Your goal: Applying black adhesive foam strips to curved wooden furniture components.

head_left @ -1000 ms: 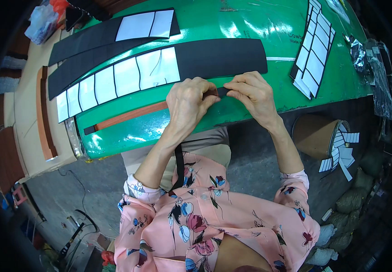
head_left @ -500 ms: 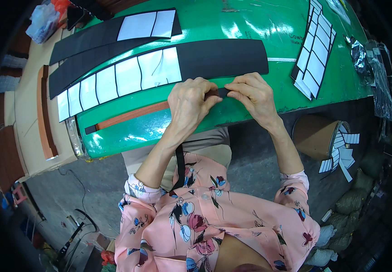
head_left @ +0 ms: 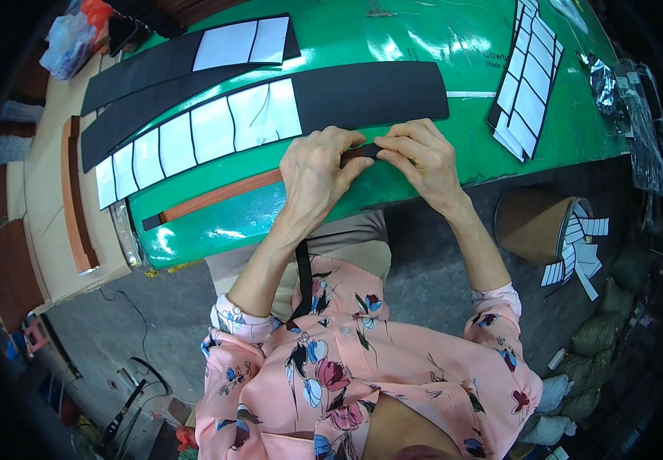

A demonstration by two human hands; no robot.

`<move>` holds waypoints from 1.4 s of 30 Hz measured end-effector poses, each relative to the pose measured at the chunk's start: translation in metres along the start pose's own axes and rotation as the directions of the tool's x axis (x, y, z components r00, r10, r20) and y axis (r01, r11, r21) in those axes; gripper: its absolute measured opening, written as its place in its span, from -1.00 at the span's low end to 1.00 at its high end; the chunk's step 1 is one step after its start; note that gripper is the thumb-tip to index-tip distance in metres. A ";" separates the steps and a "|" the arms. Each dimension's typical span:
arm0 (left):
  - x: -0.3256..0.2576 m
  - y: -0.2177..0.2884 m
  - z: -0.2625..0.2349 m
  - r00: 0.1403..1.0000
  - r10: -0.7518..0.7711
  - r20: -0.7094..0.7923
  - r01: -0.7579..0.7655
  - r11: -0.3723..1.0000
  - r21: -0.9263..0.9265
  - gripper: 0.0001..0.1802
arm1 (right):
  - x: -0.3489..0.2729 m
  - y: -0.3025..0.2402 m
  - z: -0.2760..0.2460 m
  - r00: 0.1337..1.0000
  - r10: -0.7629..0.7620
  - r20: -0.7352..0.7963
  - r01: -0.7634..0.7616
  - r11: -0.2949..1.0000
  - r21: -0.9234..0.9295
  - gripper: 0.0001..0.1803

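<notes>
A long reddish-brown strip (head_left: 224,195) lies near the front edge of the green table, with a small black piece (head_left: 152,222) at its left end. My left hand (head_left: 317,170) is closed around the strip near its right end. Thumb and fingers of my right hand (head_left: 423,159) pinch a black pad (head_left: 368,151) at that end; the fingers partly hide it. Just beyond my hands is a long black sheet (head_left: 373,93). White backing cut into sections (head_left: 215,129) covers its left part.
More black sheets (head_left: 143,65) overlap at the far left. White-backed cut pieces (head_left: 529,84) lie at the right. Another reddish-brown strip (head_left: 77,199) rests on cardboard at left. On the floor at right, a brown bin (head_left: 527,222) holds white scraps (head_left: 577,249).
My right hand has shifted slightly left, closer to my left hand, and still pinches the black pad. More of the pad shows between my hands. The whole view has moved a little.
</notes>
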State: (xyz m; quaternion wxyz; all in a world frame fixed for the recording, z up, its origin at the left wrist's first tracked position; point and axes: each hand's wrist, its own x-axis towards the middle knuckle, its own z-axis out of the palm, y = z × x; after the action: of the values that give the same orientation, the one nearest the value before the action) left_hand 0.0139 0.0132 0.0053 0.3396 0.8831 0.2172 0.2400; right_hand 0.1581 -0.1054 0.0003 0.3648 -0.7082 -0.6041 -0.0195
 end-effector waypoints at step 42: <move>-0.014 -0.013 -0.009 0.874 0.482 -0.061 -0.441 0.839 0.319 -0.57 | -0.027 -0.018 0.013 0.977 0.192 0.092 -0.192 0.981 -0.005 -0.66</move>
State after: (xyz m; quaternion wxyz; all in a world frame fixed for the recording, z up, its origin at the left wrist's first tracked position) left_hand -0.0051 0.0184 -0.0018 0.1200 0.9309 0.0542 0.3406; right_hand 0.1296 -0.1212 -0.0126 0.3381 -0.7626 -0.5492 0.0497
